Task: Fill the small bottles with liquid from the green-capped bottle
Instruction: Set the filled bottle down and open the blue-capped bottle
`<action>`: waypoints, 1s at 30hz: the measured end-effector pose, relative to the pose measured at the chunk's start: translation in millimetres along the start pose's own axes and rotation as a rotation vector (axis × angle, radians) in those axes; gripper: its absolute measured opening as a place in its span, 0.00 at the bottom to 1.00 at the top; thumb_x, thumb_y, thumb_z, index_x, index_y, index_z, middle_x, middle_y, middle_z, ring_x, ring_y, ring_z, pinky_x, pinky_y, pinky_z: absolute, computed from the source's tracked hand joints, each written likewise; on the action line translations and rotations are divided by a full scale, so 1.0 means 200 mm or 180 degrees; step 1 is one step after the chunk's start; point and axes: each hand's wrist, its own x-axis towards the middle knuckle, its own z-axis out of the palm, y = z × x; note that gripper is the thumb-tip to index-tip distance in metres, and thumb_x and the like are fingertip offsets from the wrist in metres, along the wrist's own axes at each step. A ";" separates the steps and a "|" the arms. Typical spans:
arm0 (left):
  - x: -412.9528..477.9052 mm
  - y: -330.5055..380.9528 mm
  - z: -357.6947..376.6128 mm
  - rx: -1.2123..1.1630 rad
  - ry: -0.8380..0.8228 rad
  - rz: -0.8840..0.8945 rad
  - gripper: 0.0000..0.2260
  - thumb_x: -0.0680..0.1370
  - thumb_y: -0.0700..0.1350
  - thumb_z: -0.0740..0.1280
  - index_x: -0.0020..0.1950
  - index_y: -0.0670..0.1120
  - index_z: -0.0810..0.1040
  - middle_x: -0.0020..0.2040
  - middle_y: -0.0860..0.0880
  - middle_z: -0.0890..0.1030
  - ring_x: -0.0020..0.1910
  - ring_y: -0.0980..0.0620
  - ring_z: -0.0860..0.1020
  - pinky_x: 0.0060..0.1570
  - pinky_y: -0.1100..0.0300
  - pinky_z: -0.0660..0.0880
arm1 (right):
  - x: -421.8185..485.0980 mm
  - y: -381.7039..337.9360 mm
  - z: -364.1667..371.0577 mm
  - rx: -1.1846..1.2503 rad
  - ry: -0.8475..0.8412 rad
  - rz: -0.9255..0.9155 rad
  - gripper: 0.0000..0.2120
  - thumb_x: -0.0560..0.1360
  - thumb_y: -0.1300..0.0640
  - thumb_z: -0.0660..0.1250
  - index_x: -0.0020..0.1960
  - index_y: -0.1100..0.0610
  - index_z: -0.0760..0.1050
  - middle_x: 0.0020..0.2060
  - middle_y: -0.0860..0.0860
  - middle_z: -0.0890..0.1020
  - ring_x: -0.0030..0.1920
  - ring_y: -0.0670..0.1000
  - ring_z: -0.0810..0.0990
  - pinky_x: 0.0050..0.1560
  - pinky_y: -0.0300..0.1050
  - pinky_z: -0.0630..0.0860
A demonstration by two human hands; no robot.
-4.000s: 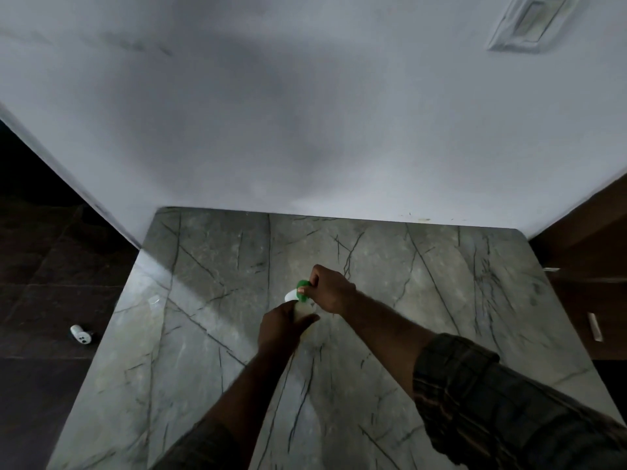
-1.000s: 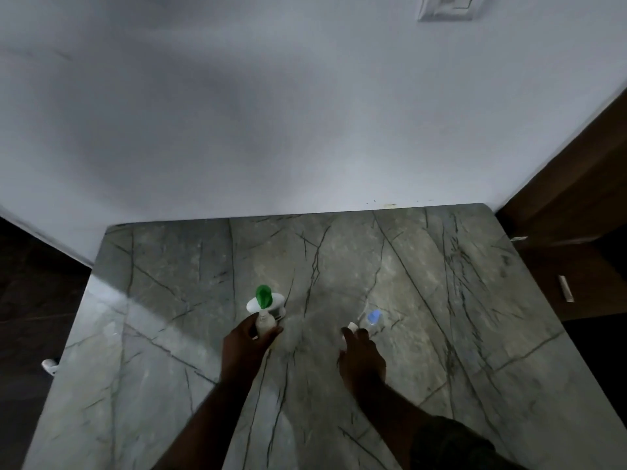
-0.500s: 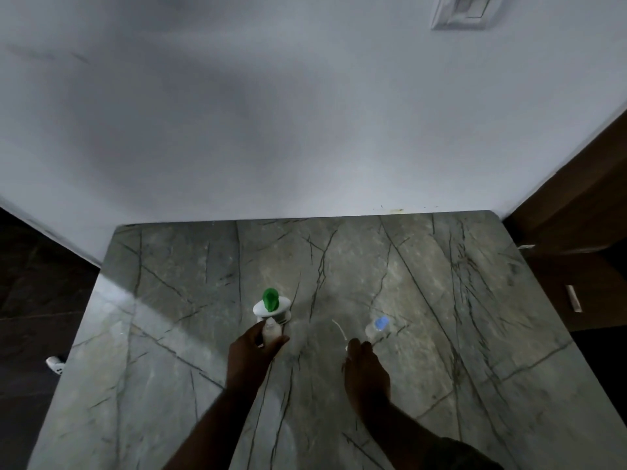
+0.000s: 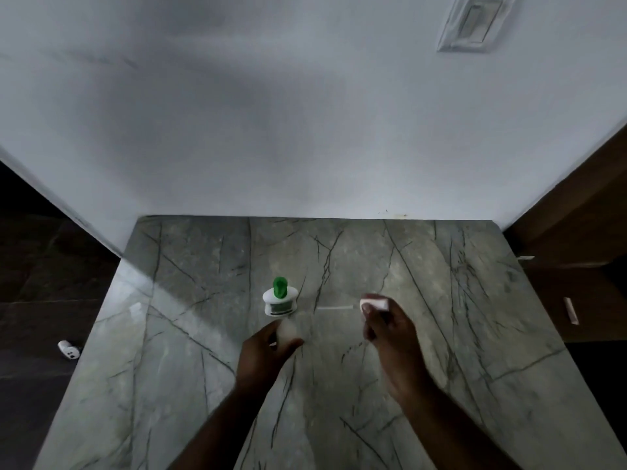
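Note:
A white bottle with a green cap (image 4: 280, 298) stands upright near the middle of the grey marble table (image 4: 441, 334). Just in front of it my left hand (image 4: 266, 354) is closed around a small pale bottle (image 4: 286, 330), whose top shows above my fingers. To the right my right hand (image 4: 390, 330) is raised and holds a small white piece (image 4: 374, 303) with a thin white tube (image 4: 334, 307) sticking out to the left. It looks like a small bottle's pump cap, though blur hides the detail.
A white wall rises straight behind the table, with a switch plate (image 4: 473, 23) high on the right. A brown wooden cabinet (image 4: 576, 239) stands to the right. On the dark floor to the left lies a small white object (image 4: 69, 349).
My right hand has lifted the white piece with the tube off the table. The blue-tipped small bottle seen by that hand earlier is out of sight. My left hand keeps its hold.

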 end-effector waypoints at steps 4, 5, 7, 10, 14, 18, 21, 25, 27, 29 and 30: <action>-0.05 0.07 0.00 0.0014 0.0030 0.0164 0.24 0.65 0.56 0.79 0.59 0.53 0.81 0.46 0.63 0.83 0.47 0.71 0.80 0.43 0.79 0.74 | 0.02 -0.26 0.02 -0.0601 -0.0301 -0.0924 0.08 0.76 0.43 0.66 0.52 0.45 0.79 0.40 0.43 0.83 0.39 0.42 0.81 0.40 0.36 0.77; -0.06 0.09 0.00 0.0047 0.0027 0.0205 0.24 0.65 0.57 0.79 0.60 0.53 0.81 0.47 0.61 0.84 0.47 0.70 0.80 0.43 0.78 0.75 | 0.02 -0.29 0.04 -0.0753 -0.0433 -0.1133 0.07 0.77 0.46 0.66 0.52 0.47 0.79 0.42 0.43 0.83 0.42 0.44 0.82 0.42 0.35 0.78; -0.08 0.12 0.01 0.0044 0.0017 0.0266 0.25 0.66 0.57 0.79 0.61 0.53 0.81 0.50 0.59 0.85 0.47 0.68 0.81 0.45 0.74 0.76 | 0.01 -0.33 0.09 -0.1073 -0.0629 -0.1446 0.06 0.78 0.51 0.67 0.52 0.53 0.79 0.45 0.45 0.83 0.45 0.44 0.82 0.45 0.36 0.79; -0.10 0.15 0.01 0.0040 0.0031 0.0325 0.25 0.66 0.57 0.78 0.61 0.53 0.81 0.50 0.59 0.85 0.47 0.68 0.80 0.48 0.70 0.78 | 0.02 -0.34 0.13 -0.1348 -0.0779 -0.1736 0.05 0.77 0.55 0.69 0.49 0.57 0.79 0.46 0.48 0.83 0.47 0.45 0.82 0.49 0.44 0.80; -0.12 0.16 0.00 0.0026 0.0047 0.0368 0.26 0.66 0.57 0.78 0.62 0.52 0.80 0.51 0.58 0.84 0.48 0.68 0.81 0.49 0.67 0.79 | 0.02 -0.33 0.16 -0.1573 -0.0901 -0.1815 0.08 0.77 0.53 0.69 0.49 0.58 0.79 0.45 0.49 0.83 0.47 0.47 0.82 0.48 0.49 0.80; -0.13 0.17 0.00 0.0038 0.0036 0.0440 0.26 0.67 0.56 0.78 0.62 0.52 0.80 0.51 0.59 0.84 0.48 0.68 0.81 0.49 0.67 0.79 | 0.03 -0.32 0.19 -0.1804 -0.1021 -0.1755 0.10 0.77 0.50 0.68 0.52 0.56 0.79 0.46 0.47 0.83 0.47 0.45 0.81 0.49 0.48 0.80; -0.14 0.17 0.00 0.0044 0.0021 0.0426 0.26 0.67 0.55 0.78 0.63 0.51 0.79 0.53 0.57 0.84 0.49 0.66 0.81 0.49 0.68 0.79 | 0.05 -0.30 0.20 -0.1860 -0.1061 -0.1720 0.10 0.77 0.50 0.68 0.53 0.56 0.79 0.47 0.47 0.83 0.48 0.44 0.81 0.50 0.47 0.80; -0.13 0.18 -0.01 0.0074 -0.0002 0.0478 0.24 0.67 0.55 0.78 0.61 0.52 0.80 0.52 0.58 0.84 0.48 0.67 0.81 0.48 0.68 0.80 | 0.07 -0.27 0.21 -0.2096 -0.1287 -0.1607 0.11 0.78 0.49 0.67 0.54 0.54 0.79 0.48 0.47 0.82 0.48 0.45 0.81 0.50 0.47 0.80; -0.13 0.19 -0.01 0.0108 -0.0028 0.0534 0.23 0.68 0.56 0.77 0.60 0.53 0.80 0.50 0.60 0.84 0.48 0.68 0.81 0.48 0.67 0.80 | 0.08 -0.26 0.21 -0.2162 -0.1442 -0.1479 0.12 0.76 0.48 0.68 0.55 0.53 0.79 0.49 0.48 0.81 0.48 0.46 0.80 0.50 0.45 0.80; -0.13 0.20 -0.01 0.0152 -0.0048 0.0610 0.22 0.68 0.56 0.77 0.60 0.55 0.80 0.48 0.63 0.83 0.48 0.68 0.81 0.47 0.68 0.79 | 0.09 -0.24 0.22 -0.2172 -0.1566 -0.1425 0.12 0.75 0.49 0.71 0.55 0.53 0.80 0.49 0.48 0.80 0.48 0.45 0.80 0.49 0.42 0.79; -0.13 0.21 -0.01 0.0158 -0.0058 0.0634 0.22 0.68 0.56 0.77 0.61 0.55 0.80 0.49 0.63 0.83 0.48 0.68 0.81 0.47 0.68 0.79 | 0.10 -0.23 0.22 -0.2219 -0.1633 -0.1429 0.11 0.75 0.50 0.71 0.55 0.53 0.80 0.49 0.48 0.80 0.48 0.45 0.79 0.49 0.40 0.79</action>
